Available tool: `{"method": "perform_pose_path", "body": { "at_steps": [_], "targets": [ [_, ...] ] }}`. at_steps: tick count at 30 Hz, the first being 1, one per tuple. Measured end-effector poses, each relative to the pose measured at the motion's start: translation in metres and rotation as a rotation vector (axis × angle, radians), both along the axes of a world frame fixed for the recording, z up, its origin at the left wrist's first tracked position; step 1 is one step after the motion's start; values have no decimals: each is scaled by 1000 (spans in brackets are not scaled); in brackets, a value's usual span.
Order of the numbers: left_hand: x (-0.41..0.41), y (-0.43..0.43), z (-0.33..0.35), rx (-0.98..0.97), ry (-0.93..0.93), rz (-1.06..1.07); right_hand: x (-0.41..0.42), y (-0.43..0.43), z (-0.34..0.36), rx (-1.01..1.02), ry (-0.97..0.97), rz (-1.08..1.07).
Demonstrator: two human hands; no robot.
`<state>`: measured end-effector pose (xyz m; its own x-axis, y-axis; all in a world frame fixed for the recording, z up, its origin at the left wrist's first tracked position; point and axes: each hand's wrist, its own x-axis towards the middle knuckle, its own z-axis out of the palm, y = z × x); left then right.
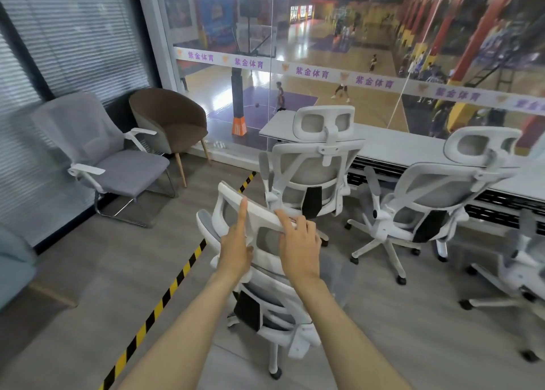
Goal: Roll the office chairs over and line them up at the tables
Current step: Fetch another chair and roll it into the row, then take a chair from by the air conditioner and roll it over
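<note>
a white mesh office chair [274,310] is seen from behind, standing on the floor short of the long grey surface [398,145]. its headrest [233,201] is gripped by the left hand [236,248], one finger laid straight along the bar, and by the right hand [299,248], fingers curled over the top edge. just beyond this chair a second chair [312,165] is set against the surface. to its right a third chair [427,198] is seen. to its left lie striped floor tape [177,277], a grey visitor chair [112,153] and a brown armchair [174,124].

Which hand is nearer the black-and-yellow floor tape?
Left. The left hand grips the headrest on the side toward the floor tape; the right hand grips its far side.
</note>
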<state>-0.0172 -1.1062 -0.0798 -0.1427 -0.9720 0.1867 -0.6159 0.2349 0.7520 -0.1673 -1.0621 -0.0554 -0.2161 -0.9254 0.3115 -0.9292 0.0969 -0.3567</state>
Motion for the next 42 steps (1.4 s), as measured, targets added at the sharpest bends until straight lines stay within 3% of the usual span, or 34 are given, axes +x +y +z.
{"method": "perform_pose_path", "body": {
  "at_steps": [6,9,13,15,19,23,29,33,42],
  "targets": [
    [11,-57,-4,21,-121,20,6,-29,-16,7,58,29],
    [2,-84,-1,-103,-241,17,3,-49,-16,42,83,88],
    [7,-106,-3,30,-206,-14,-3,-69,-9,115,68,103],
    [11,-106,-2,65,-278,-37,-4,-75,-3,146,50,103],
    [17,-88,3,173,-293,-153,-7,-75,8,249,2,121],
    [17,-55,6,164,-229,-207,-7,-42,-2,336,111,136],
    [37,4,24,115,-318,-118,-2,21,-6,547,79,176],
    [59,44,18,-30,-363,-64,9,55,-5,512,131,192],
    [109,133,-13,-6,-486,-38,39,125,5,431,234,312]
  ]
}}
